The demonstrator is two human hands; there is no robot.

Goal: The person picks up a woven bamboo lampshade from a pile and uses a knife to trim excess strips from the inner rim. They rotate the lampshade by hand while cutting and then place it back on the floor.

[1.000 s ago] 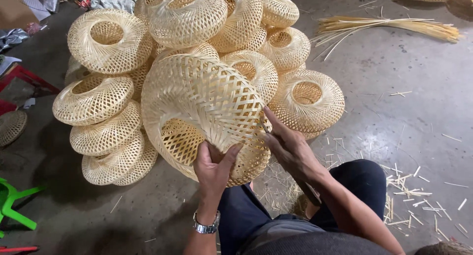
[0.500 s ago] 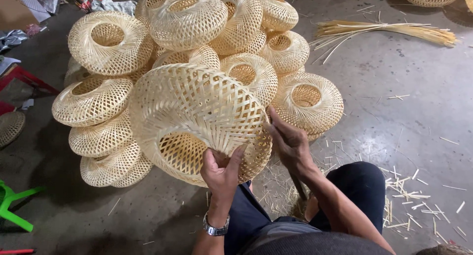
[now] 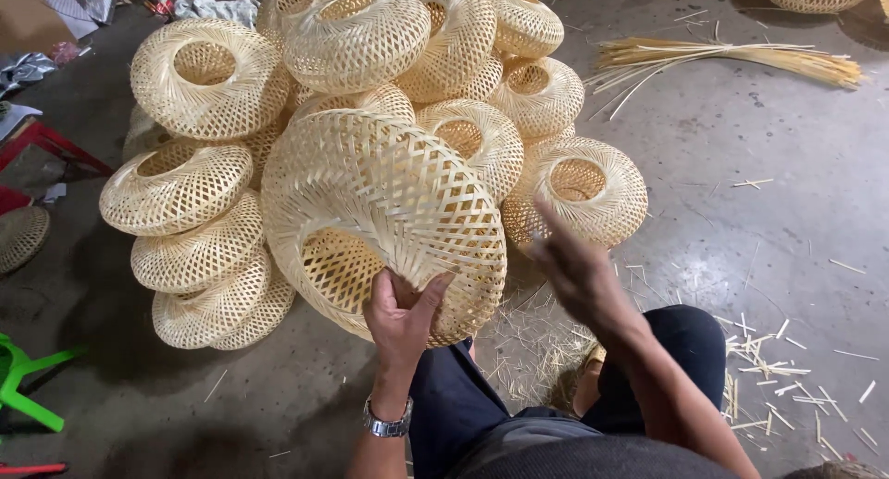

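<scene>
A large, pale, dome-shaped woven bamboo lampshade [image 3: 384,211] sits tilted at the centre of the view, its open underside turned toward 7 o'clock and its lower rim hanging above the grey concrete floor [image 3: 759,164]. The left hand [image 3: 400,314], at 6 o'clock from the shade, clamps its lower rim: the thumb lies on the outer weave and the fingers curl into the opening. A metal wristwatch [image 3: 387,422] rings that wrist. The right hand [image 3: 579,271], at 4 o'clock from the shade, is off the weave, blurred, with fingers spread and holding nothing; it hangs in front of a smaller round woven bamboo shade with a circular top hole [image 3: 579,187], though I cannot tell whether it touches that one.

Behind the held shade, from 9 o'clock round to 2 o'clock, rises a heap of similar pale woven bamboo shades [image 3: 352,44], stacked against each other. At 1 o'clock, well apart from the heap, a bundle of thin yellow bamboo strips [image 3: 741,58] lies flat on the floor. Short bamboo offcuts [image 3: 769,368] scatter at 4 o'clock beside the person's dark-trousered knee [image 3: 690,340]. A green plastic stool leg [image 3: 23,377] shows at 8 o'clock, and a red metal frame [image 3: 46,141] at 10 o'clock.
</scene>
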